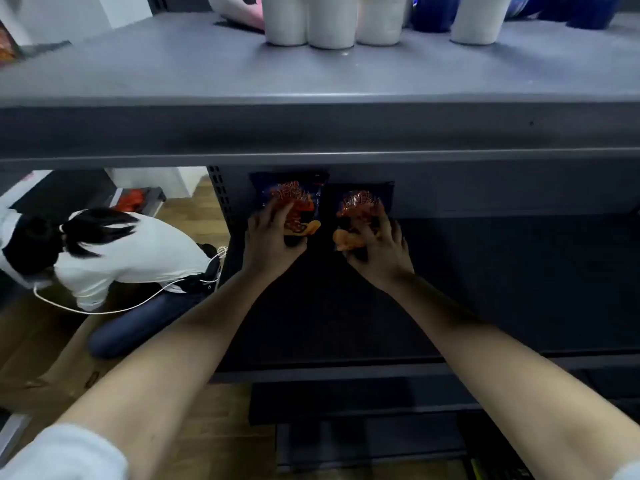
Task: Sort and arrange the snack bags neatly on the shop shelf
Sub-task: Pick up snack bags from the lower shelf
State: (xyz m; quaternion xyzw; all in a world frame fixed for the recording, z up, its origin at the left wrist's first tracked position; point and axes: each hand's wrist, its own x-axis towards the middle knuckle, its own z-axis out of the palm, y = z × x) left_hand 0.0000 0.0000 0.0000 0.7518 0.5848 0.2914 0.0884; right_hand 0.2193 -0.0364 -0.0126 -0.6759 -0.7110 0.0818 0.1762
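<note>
Two dark blue snack bags with orange print stand upright side by side at the back of the dark lower shelf [485, 289]. My left hand [270, 237] grips the lower part of the left bag [294, 192]. The right bag [363, 202] sits a little lower, and my right hand [377, 247] holds its bottom edge with fingers spread over the front. Both forearms reach in under the upper shelf.
The grey upper shelf [311, 84] carries white paper rolls [332, 22] and dark blue packs [433, 15]. A person in a white top [114, 251] crouches on the wooden floor at the left beside a cardboard box [52, 386]. The shelf upright [221, 199] stands left of the bags.
</note>
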